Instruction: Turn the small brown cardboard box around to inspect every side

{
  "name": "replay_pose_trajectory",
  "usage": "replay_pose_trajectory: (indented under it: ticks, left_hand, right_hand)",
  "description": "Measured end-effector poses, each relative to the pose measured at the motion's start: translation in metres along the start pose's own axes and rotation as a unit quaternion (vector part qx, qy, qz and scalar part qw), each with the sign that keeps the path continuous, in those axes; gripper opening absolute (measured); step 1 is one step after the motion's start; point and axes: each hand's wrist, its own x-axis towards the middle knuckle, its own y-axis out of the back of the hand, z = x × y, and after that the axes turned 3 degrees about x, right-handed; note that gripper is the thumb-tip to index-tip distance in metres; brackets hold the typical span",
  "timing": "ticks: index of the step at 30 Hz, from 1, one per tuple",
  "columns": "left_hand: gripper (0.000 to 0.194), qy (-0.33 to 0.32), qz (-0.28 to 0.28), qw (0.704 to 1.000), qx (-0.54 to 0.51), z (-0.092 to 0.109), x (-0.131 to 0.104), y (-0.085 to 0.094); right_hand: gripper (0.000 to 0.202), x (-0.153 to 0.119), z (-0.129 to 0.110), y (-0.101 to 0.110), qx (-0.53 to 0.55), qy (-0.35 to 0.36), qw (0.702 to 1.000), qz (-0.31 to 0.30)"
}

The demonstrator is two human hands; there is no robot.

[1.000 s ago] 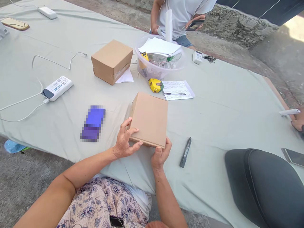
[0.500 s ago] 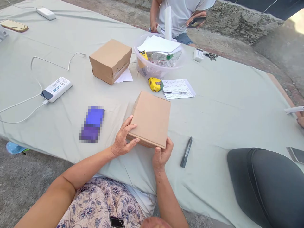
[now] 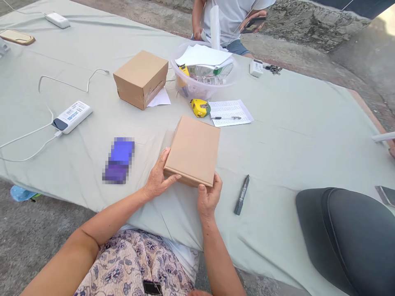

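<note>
A closed brown cardboard box [image 3: 194, 150] is between my two hands, near the front edge of the cloth-covered table [image 3: 277, 144]. My left hand [image 3: 157, 176] grips its left side, thumb along the front face and fingers up the side. Around the near right corner my right hand [image 3: 210, 196] is closed, with the thumb on the front and the fingers partly hidden behind the box. To the right lies a black marker [image 3: 242, 195], capped. A pixelated blue-purple item [image 3: 119, 160] lies to the left.
Farther back are a second cardboard box [image 3: 140, 80], a yellow tape measure [image 3: 200, 108], a printed sheet [image 3: 231, 112] with a pen, and a plastic basin [image 3: 197, 88] holding bottles and papers. A white power bank [image 3: 72, 117] with cables lies left. A black padded seat [image 3: 348, 238] stands right. Another person [image 3: 230, 20] sits opposite.
My left fingers have slid off the box's top onto its left side. The view has shifted slightly; the box stays between both hands.
</note>
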Motion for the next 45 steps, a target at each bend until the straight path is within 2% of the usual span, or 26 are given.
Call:
replay_pose_trajectory:
  ticks: [5, 10, 13, 17, 20, 24, 28, 34, 39, 45]
  left_hand:
    - [0.082, 0.045, -0.001, 0.998, 0.050, -0.002, 0.001, -0.002]
    - [0.086, 0.006, -0.009, 0.990, 0.139, -0.009, 0.003, -0.002]
    - [0.086, 0.015, -0.017, 0.974, 0.224, -0.013, 0.003, -0.002]
    - [0.081, 0.062, -0.062, 0.951, 0.296, -0.014, 0.002, -0.003]
    - [0.080, 0.077, -0.077, 0.947, 0.304, -0.014, 0.003, -0.003]
    - [0.075, 0.055, -0.069, 0.953, 0.289, -0.017, 0.004, -0.003]
    - [0.071, 0.010, -0.029, 0.966, 0.257, -0.019, 0.003, -0.004]
    - [0.085, 0.013, 0.036, 0.976, 0.213, -0.019, -0.002, -0.011]
    - [0.080, 0.015, 0.046, 0.988, 0.147, -0.015, -0.003, -0.011]
    - [0.071, -0.003, 0.050, 0.992, 0.118, -0.011, 0.000, -0.007]
  right_hand:
    - [0.059, 0.002, -0.004, -0.001, 0.004, -0.020, 1.000, -0.009]
    - [0.069, 0.008, 0.001, 0.004, -0.047, -0.093, 0.994, -0.022]
    - [0.073, 0.013, 0.005, 0.009, -0.128, -0.095, 0.986, -0.051]
    - [0.052, 0.019, 0.011, 0.013, -0.265, -0.075, 0.958, -0.079]
    - [0.044, 0.020, 0.015, 0.013, -0.303, -0.056, 0.948, -0.085]
    - [0.038, 0.019, 0.014, 0.013, -0.261, -0.050, 0.960, -0.086]
    - [0.038, 0.016, 0.008, 0.010, -0.207, -0.042, 0.976, -0.061]
    - [0.051, 0.008, 0.003, -0.002, -0.191, -0.047, 0.980, -0.022]
    - [0.051, 0.007, 0.004, -0.002, -0.157, -0.055, 0.986, -0.016]
    - [0.043, 0.011, 0.006, 0.000, -0.065, -0.103, 0.992, -0.033]
